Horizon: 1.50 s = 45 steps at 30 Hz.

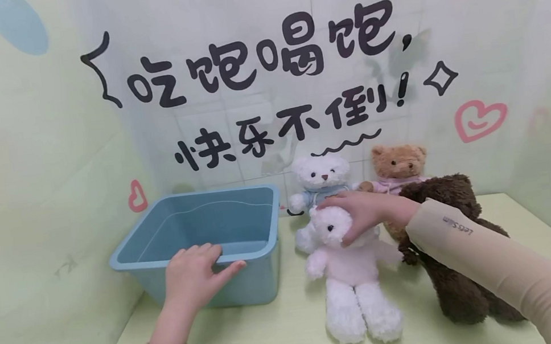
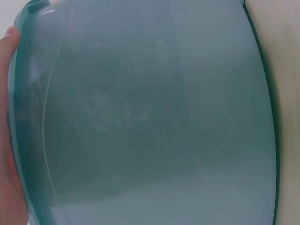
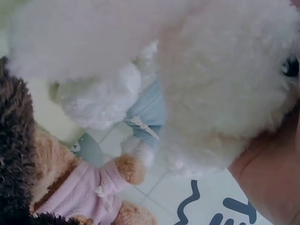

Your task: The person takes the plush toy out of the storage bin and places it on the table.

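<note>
In the head view my left hand (image 1: 192,277) grips the near rim of an empty blue plastic bin (image 1: 262,277), fingers over the edge and thumb outside. The left wrist view is filled by the bin's outer wall (image 2: 154,117). My right hand (image 1: 363,210) holds the head of a white plush toy (image 1: 351,266) with a pale pink body, its legs pointing toward me. In the right wrist view the toy's white fur (image 3: 220,89) lies against the palm, with one dark eye at the edge.
Behind the held toy sits a white teddy bear (image 1: 322,172) in blue. To its right is a light brown teddy bear (image 1: 398,162) in pink. A dark brown plush toy (image 1: 455,287) sits beneath my right forearm. A printed curtain (image 1: 266,98) hangs behind the table (image 1: 255,341).
</note>
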Available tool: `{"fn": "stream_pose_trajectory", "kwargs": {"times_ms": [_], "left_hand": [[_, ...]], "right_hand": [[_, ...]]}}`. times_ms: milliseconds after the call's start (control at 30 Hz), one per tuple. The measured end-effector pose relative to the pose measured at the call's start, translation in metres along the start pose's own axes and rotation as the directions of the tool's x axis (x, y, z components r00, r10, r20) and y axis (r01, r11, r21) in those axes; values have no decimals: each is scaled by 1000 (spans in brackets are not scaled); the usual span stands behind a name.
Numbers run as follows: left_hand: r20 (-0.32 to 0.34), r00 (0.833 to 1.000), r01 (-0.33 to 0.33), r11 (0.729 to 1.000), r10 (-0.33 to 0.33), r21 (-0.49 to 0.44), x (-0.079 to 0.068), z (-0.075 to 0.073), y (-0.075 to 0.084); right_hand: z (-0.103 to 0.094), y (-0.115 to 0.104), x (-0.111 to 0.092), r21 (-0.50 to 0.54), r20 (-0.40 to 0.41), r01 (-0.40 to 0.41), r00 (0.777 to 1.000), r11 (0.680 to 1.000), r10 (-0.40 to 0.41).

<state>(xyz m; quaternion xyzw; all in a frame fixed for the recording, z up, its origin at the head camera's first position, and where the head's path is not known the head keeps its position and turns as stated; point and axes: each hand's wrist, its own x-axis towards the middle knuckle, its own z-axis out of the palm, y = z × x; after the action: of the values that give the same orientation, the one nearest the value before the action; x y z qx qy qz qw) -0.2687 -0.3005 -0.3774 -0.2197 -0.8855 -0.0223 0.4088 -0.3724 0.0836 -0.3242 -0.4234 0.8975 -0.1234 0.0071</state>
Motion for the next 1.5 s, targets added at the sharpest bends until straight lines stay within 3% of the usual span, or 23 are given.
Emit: {"fn": "stream_pose_trajectory", "kwargs": {"times_ms": [333, 767, 1033, 1300, 1500], "left_hand": [[3, 1000, 6, 1000, -6, 8, -4, -3, -3], [-16, 1000, 3, 1000, -3, 2, -7, -2, -5], [5, 1000, 16, 1000, -16, 8, -5, 0, -5], [27, 999, 34, 999, -35, 5, -2, 5, -8], [117, 991, 73, 997, -71, -14, 4, 5, -8]], "right_hand": [[-6, 1, 10, 99, 52, -22, 999, 995, 17], [-10, -2, 17, 41, 32, -93, 995, 995, 92], [-21, 0, 15, 90, 40, -134, 991, 987, 131], [-46, 12, 1, 43, -35, -160, 986, 986, 162], [-68, 33, -20, -68, -141, -228, 966, 971, 217]]}}
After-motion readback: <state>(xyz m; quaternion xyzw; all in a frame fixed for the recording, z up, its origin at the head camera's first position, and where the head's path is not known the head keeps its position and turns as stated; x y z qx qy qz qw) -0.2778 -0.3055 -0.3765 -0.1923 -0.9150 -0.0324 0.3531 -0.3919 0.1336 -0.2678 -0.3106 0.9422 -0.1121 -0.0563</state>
